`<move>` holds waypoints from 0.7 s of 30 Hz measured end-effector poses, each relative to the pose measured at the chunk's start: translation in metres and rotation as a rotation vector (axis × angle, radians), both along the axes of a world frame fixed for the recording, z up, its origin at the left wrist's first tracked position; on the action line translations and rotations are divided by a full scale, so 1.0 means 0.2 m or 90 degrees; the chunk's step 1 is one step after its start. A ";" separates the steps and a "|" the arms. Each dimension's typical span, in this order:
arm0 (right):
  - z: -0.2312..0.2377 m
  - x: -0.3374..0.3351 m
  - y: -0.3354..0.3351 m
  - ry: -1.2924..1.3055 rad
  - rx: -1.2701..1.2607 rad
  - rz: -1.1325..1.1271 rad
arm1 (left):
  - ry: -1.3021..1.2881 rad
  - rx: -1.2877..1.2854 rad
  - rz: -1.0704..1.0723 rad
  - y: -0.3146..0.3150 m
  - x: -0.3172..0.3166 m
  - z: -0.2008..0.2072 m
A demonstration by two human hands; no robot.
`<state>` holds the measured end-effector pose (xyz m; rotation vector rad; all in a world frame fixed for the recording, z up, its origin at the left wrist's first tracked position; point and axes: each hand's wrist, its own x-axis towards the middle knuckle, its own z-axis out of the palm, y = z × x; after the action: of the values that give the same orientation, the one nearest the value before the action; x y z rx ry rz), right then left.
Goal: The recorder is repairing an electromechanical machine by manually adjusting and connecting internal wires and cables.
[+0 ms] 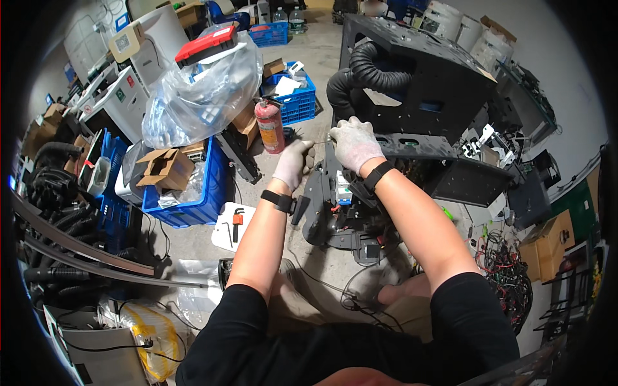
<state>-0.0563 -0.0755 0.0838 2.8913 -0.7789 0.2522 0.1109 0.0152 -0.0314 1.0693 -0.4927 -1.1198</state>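
Centrally, two gloved hands, left hand [295,165] and right hand [355,147], bent their fingers, grasp impossible to tell, at the far end of one black machine assembly [316,196] on the concrete floor [320,58], one red extinguisher [270,127] standing leftward in the cluttered room [546,72].

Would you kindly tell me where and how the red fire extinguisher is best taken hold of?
Probably by the dark fitting atop the red fire extinguisher, coming from above: it stands upright, the fitting sticks up from its rounded body, and brown cardboard sits close to its left. The left hand is nearest.
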 end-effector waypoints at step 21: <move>0.00 -0.01 0.01 -0.020 -0.003 0.012 | 0.247 -0.001 -0.150 0.02 0.06 0.01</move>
<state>-0.0590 -0.0745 0.0829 2.8985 -0.7563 0.3020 0.1235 0.0182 -0.0296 0.7791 -0.3136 -1.4951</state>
